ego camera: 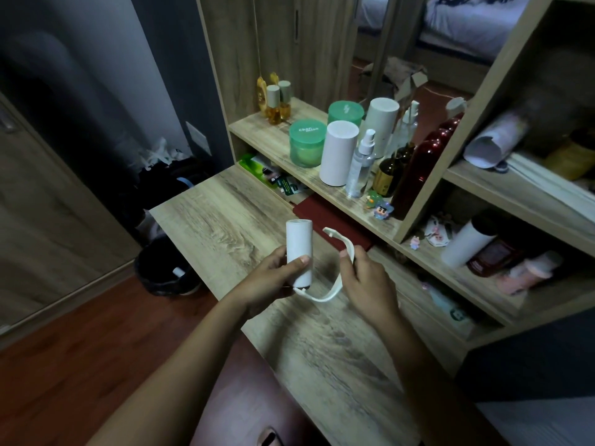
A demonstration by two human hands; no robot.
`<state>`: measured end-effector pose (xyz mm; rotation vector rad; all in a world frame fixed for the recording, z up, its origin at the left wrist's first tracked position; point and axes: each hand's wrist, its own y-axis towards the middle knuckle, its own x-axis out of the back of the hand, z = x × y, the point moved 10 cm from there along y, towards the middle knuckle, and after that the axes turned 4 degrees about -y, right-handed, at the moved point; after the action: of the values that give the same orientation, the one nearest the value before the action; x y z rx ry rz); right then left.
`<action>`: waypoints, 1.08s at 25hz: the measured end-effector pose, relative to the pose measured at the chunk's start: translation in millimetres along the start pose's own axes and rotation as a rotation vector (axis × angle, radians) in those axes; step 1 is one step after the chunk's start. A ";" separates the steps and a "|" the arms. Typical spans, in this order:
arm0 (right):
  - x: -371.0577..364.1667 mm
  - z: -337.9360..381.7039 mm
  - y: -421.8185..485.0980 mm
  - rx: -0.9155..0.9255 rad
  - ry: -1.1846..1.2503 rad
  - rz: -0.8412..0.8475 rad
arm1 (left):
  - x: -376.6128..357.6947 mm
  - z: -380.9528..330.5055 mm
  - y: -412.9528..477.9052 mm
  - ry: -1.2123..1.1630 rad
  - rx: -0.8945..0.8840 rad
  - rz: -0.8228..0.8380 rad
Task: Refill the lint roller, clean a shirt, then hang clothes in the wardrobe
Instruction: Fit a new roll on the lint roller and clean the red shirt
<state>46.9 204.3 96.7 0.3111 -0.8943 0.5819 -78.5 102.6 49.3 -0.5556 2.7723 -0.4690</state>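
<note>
White lint roller [298, 246] stands upright above the wooden surface [225, 220], my left hand [273, 278] wrapped round its roll, my right hand [367, 281] gripping its curved handle [322, 299], near the shelf [273, 136].

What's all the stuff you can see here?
lint roll: one, white, above desk, in left hand
roller handle: one, white, curved, in right hand
green jar: one, shelf front; twin behind may be mirror
white tub: one, beside jar
spray bottle: one, clear, shelf
tall bottle: one, dark red, shelf
toy figures: two, small, shelf edge
bin: one, black, floor
desk: one, wood
left hand: one, grips roll
right hand: one, pinches handle
</note>
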 end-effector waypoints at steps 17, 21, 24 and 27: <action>4.4 17.2 5.0 0.049 0.008 -0.038 | -3.8 -1.7 9.5 -0.101 -0.050 -0.070; 4.0 22.5 7.6 0.088 0.001 -0.038 | -3.2 -7.3 8.4 -0.104 -0.091 -0.071; 2.6 21.6 8.7 0.081 -0.001 -0.034 | -0.9 -14.4 6.6 -0.108 -0.168 -0.082; 2.0 21.8 9.4 0.082 -0.012 -0.037 | 2.5 -20.4 5.7 -0.098 -0.236 -0.117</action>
<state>28.3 201.9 111.5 0.4048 -0.8761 0.5837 -89.2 111.8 65.3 -0.7761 2.7277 -0.1339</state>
